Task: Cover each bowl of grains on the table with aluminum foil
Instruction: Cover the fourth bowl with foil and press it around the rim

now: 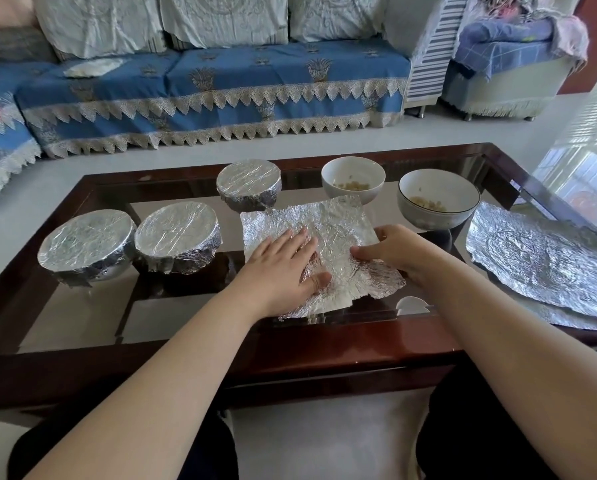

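Head view: both hands [283, 268] seemingly flatten foil sheet [324, 233] on table [342, 344].

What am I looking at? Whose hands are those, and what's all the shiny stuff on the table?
A person wears a camera on their head, so you see their own arms from above. On the glass table stand three bowls already wrapped in shiny foil. Two open bowls show grains inside. The left hand presses flat on a crinkled foil sheet, and the right hand holds its edge. More foil sheets lie to the right.
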{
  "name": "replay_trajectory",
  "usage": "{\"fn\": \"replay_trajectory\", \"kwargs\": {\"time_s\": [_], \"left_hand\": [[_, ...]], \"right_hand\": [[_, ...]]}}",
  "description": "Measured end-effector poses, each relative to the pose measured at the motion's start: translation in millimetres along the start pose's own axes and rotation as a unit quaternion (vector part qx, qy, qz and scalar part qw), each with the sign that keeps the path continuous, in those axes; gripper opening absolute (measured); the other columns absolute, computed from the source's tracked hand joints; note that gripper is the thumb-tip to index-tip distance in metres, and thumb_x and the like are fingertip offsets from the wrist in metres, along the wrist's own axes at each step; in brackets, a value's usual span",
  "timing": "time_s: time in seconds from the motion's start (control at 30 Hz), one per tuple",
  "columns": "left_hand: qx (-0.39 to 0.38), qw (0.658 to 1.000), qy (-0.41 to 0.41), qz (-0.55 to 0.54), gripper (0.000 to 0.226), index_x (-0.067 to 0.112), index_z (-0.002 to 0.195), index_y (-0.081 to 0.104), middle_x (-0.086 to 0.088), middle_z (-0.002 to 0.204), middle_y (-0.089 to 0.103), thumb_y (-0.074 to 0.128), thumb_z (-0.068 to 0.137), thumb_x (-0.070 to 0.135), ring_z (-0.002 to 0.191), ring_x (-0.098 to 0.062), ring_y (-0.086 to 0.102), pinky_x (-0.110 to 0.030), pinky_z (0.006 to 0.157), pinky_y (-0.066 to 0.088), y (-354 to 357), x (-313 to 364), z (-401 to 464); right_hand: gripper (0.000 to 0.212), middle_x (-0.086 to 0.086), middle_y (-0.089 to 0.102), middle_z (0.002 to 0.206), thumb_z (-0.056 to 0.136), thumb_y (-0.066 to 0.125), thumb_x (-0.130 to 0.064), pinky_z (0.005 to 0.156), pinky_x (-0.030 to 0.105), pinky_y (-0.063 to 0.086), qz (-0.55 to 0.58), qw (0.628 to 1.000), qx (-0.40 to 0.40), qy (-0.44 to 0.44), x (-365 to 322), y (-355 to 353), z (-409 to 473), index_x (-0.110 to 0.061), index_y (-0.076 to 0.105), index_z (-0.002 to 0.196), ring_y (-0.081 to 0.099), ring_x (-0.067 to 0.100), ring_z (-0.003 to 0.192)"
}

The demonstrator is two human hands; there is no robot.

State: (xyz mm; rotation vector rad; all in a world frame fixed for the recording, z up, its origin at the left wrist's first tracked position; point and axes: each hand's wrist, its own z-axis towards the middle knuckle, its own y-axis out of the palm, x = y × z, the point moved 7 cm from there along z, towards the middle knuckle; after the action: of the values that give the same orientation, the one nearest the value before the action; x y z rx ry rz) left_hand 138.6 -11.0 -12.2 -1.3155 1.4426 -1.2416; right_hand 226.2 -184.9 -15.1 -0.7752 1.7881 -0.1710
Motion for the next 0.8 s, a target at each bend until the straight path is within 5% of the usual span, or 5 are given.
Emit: {"fn": "replay_trajectory", "kwargs": {"time_s": [0.1, 0.2, 0.27, 0.43, 0.8], "left_hand": [[0.006, 1.000, 0.002, -0.009, 0.081, 0.029, 0.159, -0.006, 0.006, 0.164, -0.018, 0.013, 0.093, 0.072, 0.150, -0.013, -0.019, -0.036, 0.118, -0.015, -1.5, 0.7, -1.2], [0.010, 1.000, 0.006, -0.014, 0.079, 0.029, 0.159, -0.002, 0.007, 0.165, -0.015, 0.015, 0.094, 0.071, 0.151, -0.013, -0.017, -0.038, 0.120, -0.012, -2.8, 1.5, -1.8], [0.013, 1.000, 0.010, -0.011, 0.078, 0.028, 0.159, 0.000, 0.007, 0.166, -0.014, 0.017, 0.096, 0.070, 0.151, -0.014, -0.016, -0.038, 0.121, -0.010, -3.2, 2.6, -3.0], [0.025, 0.999, 0.006, -0.025, 0.069, 0.031, 0.159, 0.003, 0.007, 0.166, -0.012, 0.020, 0.100, 0.063, 0.151, -0.013, -0.016, -0.036, 0.120, -0.013, -6.0, 4.4, -7.0], [0.031, 0.998, -0.015, -0.061, 0.058, 0.024, 0.160, 0.004, 0.006, 0.166, -0.011, 0.024, 0.105, 0.032, 0.152, -0.014, -0.010, -0.040, 0.122, -0.003, -10.6, -6.5, -4.9]], "right_hand": [[0.085, 0.004, 0.055, 0.131, 0.081, 0.076, -0.042, 0.098, 0.038, 0.047, -0.072, 0.991, 0.089, -0.073, -13.6, -8.8, -7.0, -0.014, 0.031, 0.148, 0.056, 0.022, 0.118], [0.067, 0.000, 0.051, 0.139, 0.091, 0.064, -0.039, 0.105, 0.032, 0.038, -0.131, 0.921, 0.192, -0.312, -50.9, -9.7, -40.2, -0.018, 0.034, 0.148, 0.046, 0.014, 0.128], [0.063, 0.000, 0.039, 0.153, 0.096, 0.054, -0.042, 0.114, 0.034, 0.026, -0.216, 0.882, 0.152, -0.390, -62.4, 9.9, -48.1, -0.017, 0.034, 0.150, 0.030, 0.013, 0.143], [0.084, -0.007, 0.003, 0.164, 0.089, 0.022, -0.070, 0.122, 0.030, -0.005, -0.370, 0.870, -0.019, -0.324, -41.6, 54.3, -25.6, -0.022, 0.009, 0.157, -0.011, 0.004, 0.148], [0.111, -0.006, -0.007, 0.164, 0.071, 0.014, -0.088, 0.122, 0.033, -0.008, -0.423, 0.856, -0.034, -0.295, -33.8, 56.9, -22.7, -0.019, 0.008, 0.157, -0.019, 0.005, 0.147]]}}
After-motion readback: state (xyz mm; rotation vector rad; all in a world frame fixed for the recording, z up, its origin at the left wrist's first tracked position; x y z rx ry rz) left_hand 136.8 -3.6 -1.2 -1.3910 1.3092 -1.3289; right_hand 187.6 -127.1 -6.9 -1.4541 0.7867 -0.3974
